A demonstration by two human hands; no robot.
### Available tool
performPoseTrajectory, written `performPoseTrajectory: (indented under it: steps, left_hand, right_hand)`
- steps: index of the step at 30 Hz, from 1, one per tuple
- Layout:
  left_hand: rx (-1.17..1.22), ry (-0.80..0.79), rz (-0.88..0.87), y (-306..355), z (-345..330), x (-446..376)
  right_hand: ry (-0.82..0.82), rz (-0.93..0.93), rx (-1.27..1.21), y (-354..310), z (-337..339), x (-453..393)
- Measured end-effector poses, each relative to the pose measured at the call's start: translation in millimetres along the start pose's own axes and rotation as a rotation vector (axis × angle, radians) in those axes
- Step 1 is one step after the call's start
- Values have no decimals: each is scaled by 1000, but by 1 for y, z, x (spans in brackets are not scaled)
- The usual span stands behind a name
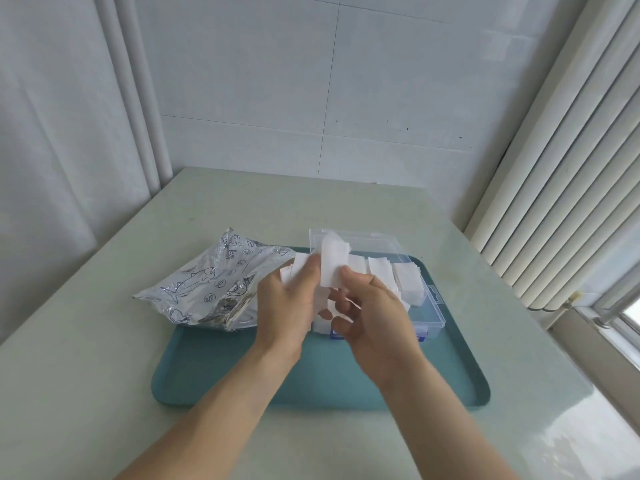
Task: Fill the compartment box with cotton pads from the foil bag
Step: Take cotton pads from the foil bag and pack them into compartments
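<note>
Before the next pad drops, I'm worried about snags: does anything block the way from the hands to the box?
Nothing visible does. The right hand pinches a cotton pad and the left hand holds more, directly above the compartment box, whose lid is open.

Crumpled foil bag (211, 285) beside clear, pad-filled compartment box (415, 299)

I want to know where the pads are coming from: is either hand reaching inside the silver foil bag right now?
No: the left hand and right hand hold white cotton pads beside the silver foil bag.
</note>
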State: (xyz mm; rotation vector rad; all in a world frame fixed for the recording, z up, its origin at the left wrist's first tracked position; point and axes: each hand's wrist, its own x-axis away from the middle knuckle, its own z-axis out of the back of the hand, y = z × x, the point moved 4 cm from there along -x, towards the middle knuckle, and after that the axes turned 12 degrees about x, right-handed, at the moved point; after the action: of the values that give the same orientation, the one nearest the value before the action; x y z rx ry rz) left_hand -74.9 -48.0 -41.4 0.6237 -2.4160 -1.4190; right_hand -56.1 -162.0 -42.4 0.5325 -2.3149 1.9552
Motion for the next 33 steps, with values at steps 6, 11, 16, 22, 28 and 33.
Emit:
performPoseTrajectory:
  steps: [6,11,16,22,28,33]
  left_hand:
    - [-39,-64,-62,10,-4,8]
    - [-133,-159,-158,13,-7,11]
    - [-133,-186,-196,11,-7,12]
    - [-7,-196,-69,9,-5,7]
    - [204,-337,183,5,-15,9]
    - [264,-298,436,-6,-11,4]
  right_hand:
    - [158,-4,0,2,-15,-1]
    - [172,-93,-74,3,-18,-2]
    - [142,-97,-65,0,-22,0]
    - [114,86,113,-15,-16,4]
    - [286,303,182,-43,7,5]
    - [172,346,398,-58,29,4]
